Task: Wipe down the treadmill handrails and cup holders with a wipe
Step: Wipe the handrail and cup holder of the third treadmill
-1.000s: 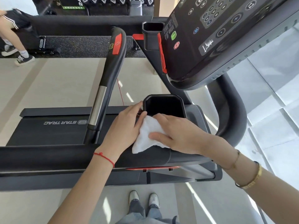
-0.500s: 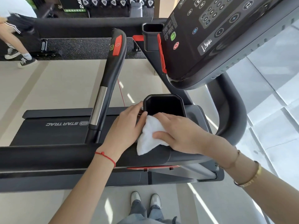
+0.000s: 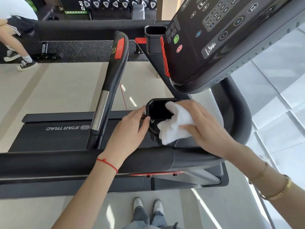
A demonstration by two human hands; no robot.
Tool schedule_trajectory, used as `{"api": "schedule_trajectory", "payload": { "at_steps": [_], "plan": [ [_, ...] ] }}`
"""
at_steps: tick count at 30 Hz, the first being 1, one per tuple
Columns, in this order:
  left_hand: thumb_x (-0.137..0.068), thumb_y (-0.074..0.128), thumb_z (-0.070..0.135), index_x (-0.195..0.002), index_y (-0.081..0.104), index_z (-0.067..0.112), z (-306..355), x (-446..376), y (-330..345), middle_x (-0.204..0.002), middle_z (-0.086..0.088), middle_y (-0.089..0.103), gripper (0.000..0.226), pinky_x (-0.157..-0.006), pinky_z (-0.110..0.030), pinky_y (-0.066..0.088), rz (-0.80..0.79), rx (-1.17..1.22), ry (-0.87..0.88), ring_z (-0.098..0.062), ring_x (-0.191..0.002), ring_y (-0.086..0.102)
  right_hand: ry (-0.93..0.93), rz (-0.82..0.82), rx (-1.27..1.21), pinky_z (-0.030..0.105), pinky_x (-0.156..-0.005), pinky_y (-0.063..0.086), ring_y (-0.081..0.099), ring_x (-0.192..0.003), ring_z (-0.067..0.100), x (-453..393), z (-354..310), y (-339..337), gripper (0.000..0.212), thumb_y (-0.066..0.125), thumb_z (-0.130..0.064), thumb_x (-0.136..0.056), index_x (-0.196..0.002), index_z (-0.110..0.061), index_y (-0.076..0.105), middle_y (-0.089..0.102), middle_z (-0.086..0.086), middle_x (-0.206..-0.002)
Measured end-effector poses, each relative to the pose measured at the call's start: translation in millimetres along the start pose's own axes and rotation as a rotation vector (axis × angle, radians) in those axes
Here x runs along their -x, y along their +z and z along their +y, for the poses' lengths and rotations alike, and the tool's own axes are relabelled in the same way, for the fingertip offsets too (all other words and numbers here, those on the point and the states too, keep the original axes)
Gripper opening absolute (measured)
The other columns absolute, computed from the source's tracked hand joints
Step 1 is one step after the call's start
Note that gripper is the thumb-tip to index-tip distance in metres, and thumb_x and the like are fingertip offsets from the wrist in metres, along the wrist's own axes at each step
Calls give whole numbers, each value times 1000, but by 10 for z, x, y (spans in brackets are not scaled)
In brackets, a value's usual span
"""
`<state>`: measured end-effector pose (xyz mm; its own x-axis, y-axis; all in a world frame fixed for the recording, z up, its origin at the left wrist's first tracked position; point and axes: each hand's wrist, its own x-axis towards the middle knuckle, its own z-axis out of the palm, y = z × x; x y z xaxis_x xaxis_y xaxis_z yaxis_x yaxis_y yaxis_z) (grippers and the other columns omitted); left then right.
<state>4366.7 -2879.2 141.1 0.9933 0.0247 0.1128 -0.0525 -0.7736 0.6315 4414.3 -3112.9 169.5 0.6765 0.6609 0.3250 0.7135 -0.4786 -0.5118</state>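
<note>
A white wipe lies over the right edge of the near black cup holder. My right hand presses it there with straight fingers, thumb under the cloth's near side. My left hand rests against the cup holder's left rim, thumb and fingers touching it. The wide black handrail runs across the view beneath both wrists. A second handrail with a red button and a chrome band rises to the left. A far cup holder sits beside the console.
The dark console with its buttons overhangs the upper right. The treadmill belt lies left of my hands. A person's legs stand at the far left near a dumbbell rack. My feet are below the rail.
My right hand has slid the wipe from the handrail top up and to the right onto the cup holder's rim. My left hand has stayed at the holder's left edge.
</note>
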Motion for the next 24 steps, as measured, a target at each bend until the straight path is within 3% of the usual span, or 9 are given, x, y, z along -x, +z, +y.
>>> {"api": "schedule_trajectory", "payload": {
  "at_steps": [3,5,7,11,16,20,24],
  "plan": [
    [-101,40,36,-147,41,24,9,9,-3,-127,4,60,47,-92,-38,51,1,0,-8,-14,-111,59,56,63,149,36,-105,36,45,-126,25,-335,42,111,48,55,-16,-95,-140,-9,40,47,5,-138],
    [-101,40,36,-144,43,26,15,10,-8,-122,6,61,44,-88,-39,52,6,-6,-4,-14,-106,59,59,-52,311,34,-107,33,42,-129,28,-567,97,215,55,57,-10,-90,-142,-7,38,45,8,-141],
    [-101,40,36,-143,44,28,19,2,-7,-117,7,61,42,-85,-39,52,-1,-18,-1,-14,-101,59,22,-189,457,33,-107,31,41,-129,27,-767,142,336,57,56,-16,-90,-143,-9,36,44,8,-141],
    [-102,39,38,-145,40,28,5,-5,-6,-119,8,59,45,-86,-38,51,-12,-35,-20,-12,-103,58,56,-304,426,39,-99,38,48,-116,25,-940,159,355,58,57,-46,-92,-137,-12,40,50,5,-131],
    [-101,40,36,-143,42,28,13,3,-2,-116,9,59,43,-85,-37,52,-4,-11,-16,-10,-101,59,143,-221,370,35,-92,39,49,-110,28,-718,276,223,48,61,-28,-93,-133,-9,43,51,8,-123],
    [-101,40,36,-145,41,26,7,7,17,-117,8,59,45,-85,-32,51,21,-19,-11,-11,-101,59,88,-245,545,34,-91,39,49,-106,26,-810,239,324,47,55,-35,-94,-132,-10,41,50,7,-121],
    [-101,42,38,-146,40,25,-11,0,26,-117,7,60,47,-85,-34,51,29,-27,-17,-12,-101,59,-2,-317,453,37,-95,39,50,-109,25,-1025,151,405,49,57,-34,-94,-135,-12,41,51,6,-125]
  ]
}}
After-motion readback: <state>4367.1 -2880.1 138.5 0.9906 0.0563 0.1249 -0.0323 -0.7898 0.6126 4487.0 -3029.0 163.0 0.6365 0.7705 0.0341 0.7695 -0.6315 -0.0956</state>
